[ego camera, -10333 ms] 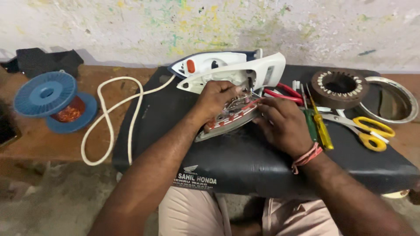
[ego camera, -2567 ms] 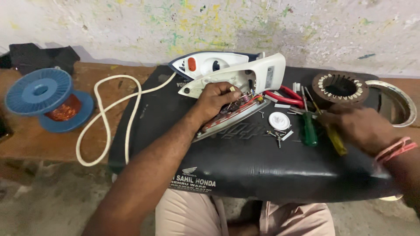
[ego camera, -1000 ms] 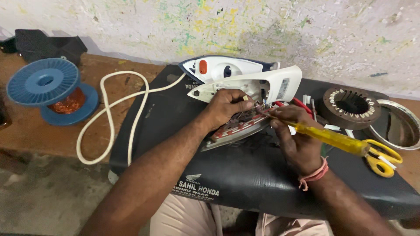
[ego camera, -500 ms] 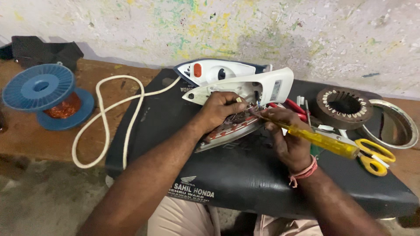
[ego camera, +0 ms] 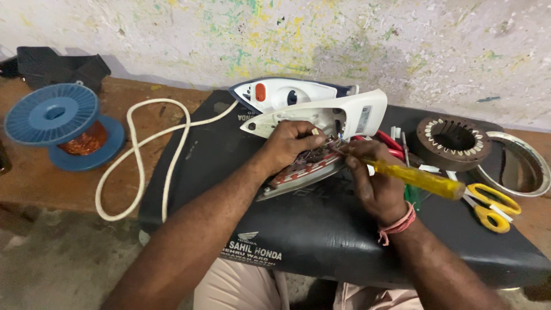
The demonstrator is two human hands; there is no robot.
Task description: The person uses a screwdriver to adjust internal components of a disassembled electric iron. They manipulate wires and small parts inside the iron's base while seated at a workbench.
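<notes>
A white and blue clothes iron [ego camera: 298, 100] lies opened on a black seat cushion [ego camera: 321, 229], its cover lifted off the metal soleplate [ego camera: 298, 175]. My left hand [ego camera: 290, 143] presses down on the soleplate and its wiring, fingers curled over it. My right hand [ego camera: 376, 183] grips a yellow-handled screwdriver [ego camera: 422, 179], with the tip pointing into the iron's inner parts beside my left fingers.
A white cord [ego camera: 143, 155] loops from the iron across the brown bench. A blue spool of copper wire [ego camera: 63, 123] stands at the left. A motor stator ring [ego camera: 453, 140], a metal ring [ego camera: 525, 163], yellow scissors [ego camera: 491, 204] and red pliers [ego camera: 390, 143] lie at the right.
My right hand went right to the tools, picked up the yellow screwdriver and came back to the iron. My left hand has stayed on the soleplate.
</notes>
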